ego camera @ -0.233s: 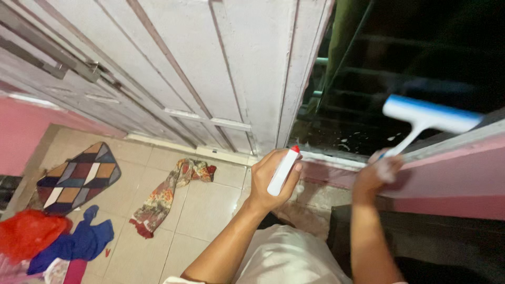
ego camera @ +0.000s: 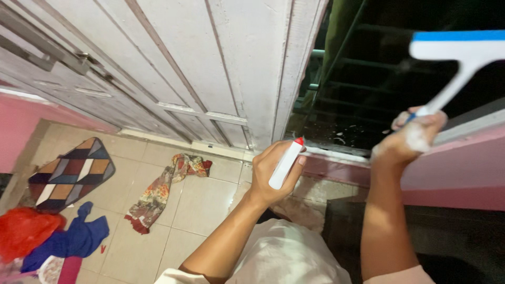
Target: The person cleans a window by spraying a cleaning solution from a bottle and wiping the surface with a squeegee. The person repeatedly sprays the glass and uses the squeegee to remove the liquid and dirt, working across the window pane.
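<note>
My left hand [ego camera: 271, 176] grips a white spray bottle [ego camera: 284, 164] with a red tip, held beside the pink window sill [ego camera: 336, 168]. My right hand [ego camera: 407, 139], with soap foam on the fingers, holds the handle of a white squeegee with a blue blade edge [ego camera: 457, 47]. The squeegee head is raised against the dark window glass [ego camera: 379, 84], which shows metal bars behind it and specks of foam near its lower edge.
A worn white panelled door [ego camera: 210, 63] stands left of the window. On the tiled floor lie a patterned cloth [ego camera: 163, 192], a patchwork mat [ego camera: 68, 173], and a heap of red and blue clothes [ego camera: 47, 239]. The wall under the sill is pink.
My right hand has lifted the squeegee upward and to the right on the glass. The left hand with the bottle has stayed nearly in place.
</note>
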